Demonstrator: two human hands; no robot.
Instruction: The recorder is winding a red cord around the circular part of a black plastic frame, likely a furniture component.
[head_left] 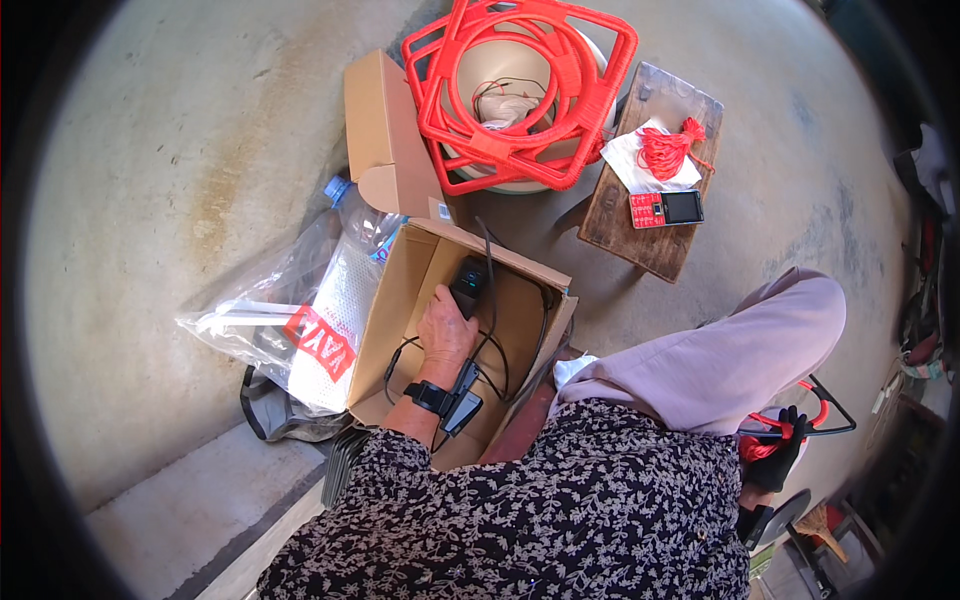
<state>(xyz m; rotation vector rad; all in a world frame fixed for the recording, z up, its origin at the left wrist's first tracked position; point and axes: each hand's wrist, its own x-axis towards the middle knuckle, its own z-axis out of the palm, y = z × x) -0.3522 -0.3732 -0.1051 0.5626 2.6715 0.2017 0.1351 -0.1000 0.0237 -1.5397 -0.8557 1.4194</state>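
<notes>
My left hand (447, 332) reaches into an open cardboard box (405, 285). Its fingers are closed around a small black device (467, 281) with a lit display, and black cables (490, 345) run from it. A black strap with a grey unit (452, 402) sits on that wrist. Off to the right, beyond my bent leg, my right hand (773, 462) wears a black glove and grips a black frame (838, 430) partly wrapped in red cord (822, 408). More red cord lies by its fingers, which are partly hidden.
Red cord-wrapped frames (528, 165) rest over a pale bucket (590, 60). A wooden stool (625, 225) carries a red cord bundle (668, 150) and a red-and-black phone (668, 208). Left of the box are a plastic bottle (365, 215) and clear plastic bag (265, 290).
</notes>
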